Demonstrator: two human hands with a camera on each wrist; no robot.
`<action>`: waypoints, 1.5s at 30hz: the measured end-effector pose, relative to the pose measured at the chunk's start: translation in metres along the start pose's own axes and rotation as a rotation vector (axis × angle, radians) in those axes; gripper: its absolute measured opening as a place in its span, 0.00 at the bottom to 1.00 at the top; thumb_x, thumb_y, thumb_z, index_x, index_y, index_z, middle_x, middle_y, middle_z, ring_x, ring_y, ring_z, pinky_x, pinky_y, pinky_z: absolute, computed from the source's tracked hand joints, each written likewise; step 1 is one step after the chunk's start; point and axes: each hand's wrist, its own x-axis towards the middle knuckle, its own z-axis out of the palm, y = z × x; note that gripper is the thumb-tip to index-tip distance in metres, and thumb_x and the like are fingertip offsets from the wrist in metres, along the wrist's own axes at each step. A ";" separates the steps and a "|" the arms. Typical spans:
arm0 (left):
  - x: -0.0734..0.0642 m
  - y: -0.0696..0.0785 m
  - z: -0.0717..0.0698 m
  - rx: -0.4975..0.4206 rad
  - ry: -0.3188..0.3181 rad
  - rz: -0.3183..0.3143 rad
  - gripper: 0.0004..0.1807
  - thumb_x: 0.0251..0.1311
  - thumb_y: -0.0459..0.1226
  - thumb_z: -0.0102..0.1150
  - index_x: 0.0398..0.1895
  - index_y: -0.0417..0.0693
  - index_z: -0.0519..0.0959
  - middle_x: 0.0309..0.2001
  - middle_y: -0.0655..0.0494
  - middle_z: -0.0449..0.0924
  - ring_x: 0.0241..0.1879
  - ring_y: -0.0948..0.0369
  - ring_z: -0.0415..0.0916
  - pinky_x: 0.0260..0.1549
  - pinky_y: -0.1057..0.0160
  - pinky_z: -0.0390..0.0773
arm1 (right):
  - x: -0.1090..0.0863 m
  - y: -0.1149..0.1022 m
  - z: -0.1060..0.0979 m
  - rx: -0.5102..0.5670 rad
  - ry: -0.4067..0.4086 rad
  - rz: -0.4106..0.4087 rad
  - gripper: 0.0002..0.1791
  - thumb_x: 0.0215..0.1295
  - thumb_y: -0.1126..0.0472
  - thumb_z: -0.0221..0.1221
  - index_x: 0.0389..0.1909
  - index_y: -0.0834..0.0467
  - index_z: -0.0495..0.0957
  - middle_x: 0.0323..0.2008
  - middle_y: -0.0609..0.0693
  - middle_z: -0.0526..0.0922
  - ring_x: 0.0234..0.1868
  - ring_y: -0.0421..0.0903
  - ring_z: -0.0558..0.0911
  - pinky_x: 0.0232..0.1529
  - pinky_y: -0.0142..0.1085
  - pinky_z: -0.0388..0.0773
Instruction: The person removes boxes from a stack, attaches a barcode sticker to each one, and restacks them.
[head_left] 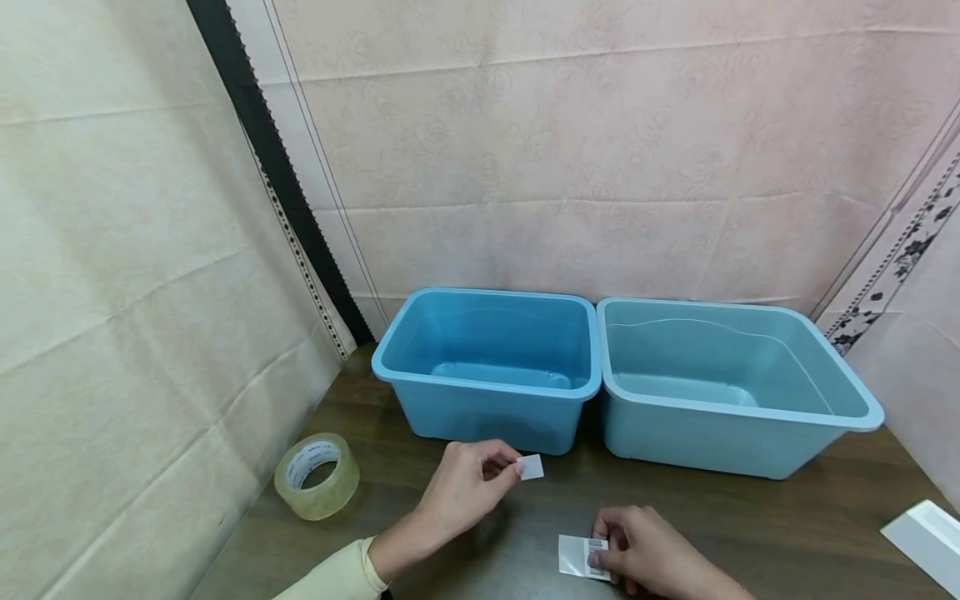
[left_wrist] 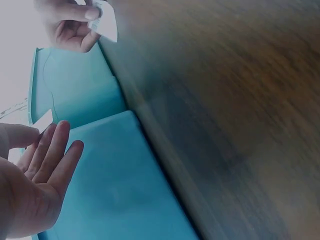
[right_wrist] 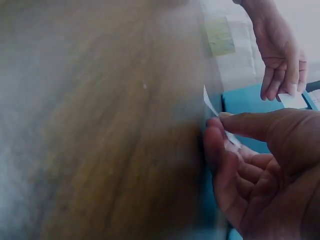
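Note:
My left hand (head_left: 467, 490) pinches a small white square slip (head_left: 532, 467) by its edge, between thumb and fingertips, just in front of the blue bin (head_left: 480, 417). In the left wrist view that slip (left_wrist: 43, 121) sits at the thumb tip, with the other fingers fairly straight. Lower right, my right hand (head_left: 648, 548) pinches a white rectangular piece with a printed barcode (head_left: 574, 556) at its right end, thumb on top. The right wrist view shows this piece (right_wrist: 210, 103) nearly edge-on. The two hands are apart over the table.
A paler blue-green bin (head_left: 697, 442) stands beside the blue one, rims close together, against the cloth-covered back wall (head_left: 585, 142). A roll of clear tape (head_left: 318, 502) lies at the left of the wooden table (head_left: 517, 533). At the right edge is a white box-like object (head_left: 930, 546).

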 end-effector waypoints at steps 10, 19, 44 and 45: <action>0.000 0.001 0.001 0.185 0.053 0.072 0.03 0.70 0.40 0.67 0.38 0.57 0.89 0.33 0.67 0.90 0.31 0.78 0.80 0.34 0.74 0.81 | 0.008 -0.017 0.001 -0.390 0.204 0.056 0.15 0.63 0.39 0.72 0.31 0.44 0.82 0.20 0.40 0.77 0.22 0.39 0.73 0.23 0.33 0.67; -0.002 0.004 0.008 0.573 0.147 0.399 0.02 0.67 0.38 0.69 0.38 0.57 0.86 0.31 0.66 0.88 0.28 0.74 0.80 0.30 0.73 0.81 | 0.021 -0.064 0.002 0.306 0.254 0.068 0.28 0.72 0.34 0.61 0.42 0.58 0.85 0.25 0.49 0.85 0.23 0.44 0.81 0.21 0.36 0.75; -0.003 -0.002 0.006 0.763 0.222 0.581 0.17 0.65 0.45 0.72 0.55 0.56 0.87 0.45 0.65 0.91 0.44 0.67 0.88 0.37 0.65 0.86 | 0.039 -0.072 0.000 0.545 0.208 -0.007 0.16 0.76 0.51 0.62 0.47 0.62 0.84 0.38 0.51 0.93 0.37 0.44 0.92 0.33 0.37 0.87; -0.003 -0.003 0.004 0.740 0.201 0.537 0.20 0.64 0.47 0.73 0.57 0.57 0.86 0.47 0.65 0.91 0.46 0.67 0.88 0.39 0.64 0.88 | 0.040 -0.071 -0.002 0.487 0.210 -0.040 0.16 0.77 0.52 0.62 0.47 0.62 0.84 0.38 0.52 0.93 0.37 0.45 0.91 0.32 0.38 0.87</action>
